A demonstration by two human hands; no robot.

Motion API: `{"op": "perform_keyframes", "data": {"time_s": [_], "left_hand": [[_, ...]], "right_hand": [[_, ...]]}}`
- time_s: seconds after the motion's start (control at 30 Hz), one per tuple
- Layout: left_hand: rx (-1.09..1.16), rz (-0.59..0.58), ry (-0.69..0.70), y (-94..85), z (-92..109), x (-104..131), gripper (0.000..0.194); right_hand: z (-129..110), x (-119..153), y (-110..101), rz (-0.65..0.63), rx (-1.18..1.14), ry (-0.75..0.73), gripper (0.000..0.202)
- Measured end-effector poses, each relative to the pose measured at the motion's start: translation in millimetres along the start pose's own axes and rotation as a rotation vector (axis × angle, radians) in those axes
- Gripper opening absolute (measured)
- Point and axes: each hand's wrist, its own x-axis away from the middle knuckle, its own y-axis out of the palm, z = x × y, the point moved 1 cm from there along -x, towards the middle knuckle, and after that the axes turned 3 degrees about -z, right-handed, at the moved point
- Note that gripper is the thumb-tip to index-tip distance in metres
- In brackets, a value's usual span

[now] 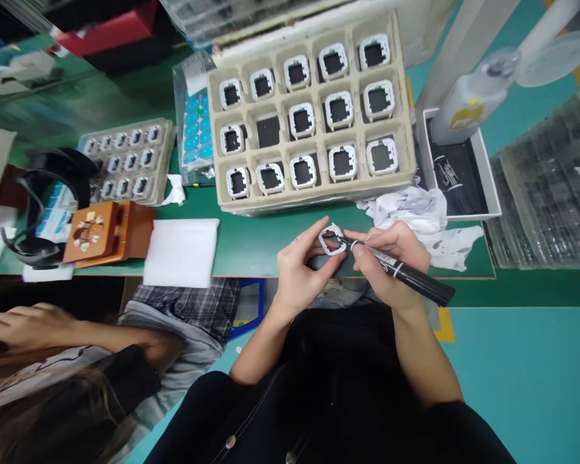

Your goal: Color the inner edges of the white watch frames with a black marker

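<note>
Between the thumb and fingers of my left hand (302, 267) is a small white square frame (325, 242) with rounded corners, held just over the table's front edge. My right hand (391, 258) grips a black marker pen (415, 282), its tip at the right side of the frame. Whether the tip touches the frame is too small to tell. Beyond both hands stands a pulp tray (314, 142) with similar white frames in its pockets; one pocket in the middle row shows only a dark bottom.
Crumpled white cloth (410, 212) lies right of the tray, beside a white box (493, 200) holding a bottle (468, 106). Leftward are a white foam sheet (181, 251), an orange fixture (111, 232) and a smaller tray (167, 151). A co-worker's arm (101, 332) is at left.
</note>
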Motion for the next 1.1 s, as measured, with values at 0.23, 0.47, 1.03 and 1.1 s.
{"op": "perform_keyframes", "data": {"time_s": [0.23,0.47,1.03,1.1], "left_hand": [[-0.448,0.048,0.328,-38.0,39,-25,0.054],[-0.897,-0.014,0.361,-118.3,52,-143,0.062],[-0.793,-0.285,0.214,-150.9,30,-224,0.048],[-0.765,-0.326,0.215,-157.3,25,-232,0.049]], "right_hand": [[2,3,-6,0.154,-0.029,0.002,0.021],[0,3,-5,0.089,0.044,0.048,0.024],[-4,1,-5,0.022,0.068,-0.033,0.017],[-3,1,-5,0.015,0.073,-0.038,0.017]]}}
